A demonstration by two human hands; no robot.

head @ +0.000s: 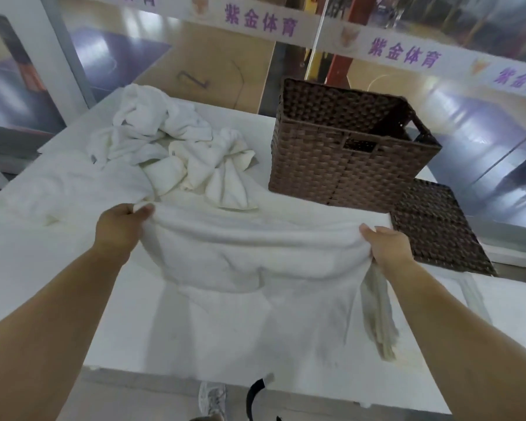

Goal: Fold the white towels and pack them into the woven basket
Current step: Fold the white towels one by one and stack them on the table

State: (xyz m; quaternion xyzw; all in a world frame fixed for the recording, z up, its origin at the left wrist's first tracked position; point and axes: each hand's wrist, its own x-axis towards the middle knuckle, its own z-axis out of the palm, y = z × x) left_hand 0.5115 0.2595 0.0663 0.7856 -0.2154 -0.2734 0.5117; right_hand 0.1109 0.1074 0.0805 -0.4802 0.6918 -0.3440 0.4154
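A white towel (249, 250) is stretched between my hands above the white table (43, 268), sagging in the middle with its lower part lying on the table. My left hand (120, 227) pinches its left top corner. My right hand (387, 249) grips its right top corner, and a loose end hangs below that hand. A heap of crumpled white towels (170, 141) lies behind, at the table's far left. The brown woven basket (340, 165) stands upright at the far right, open at the top; I cannot see anything inside it.
The basket's flat woven lid (438, 229) lies on the table to the right of my right hand. Glass panels with purple lettering stand beyond the table. My shoe (211, 399) shows below the table's near edge.
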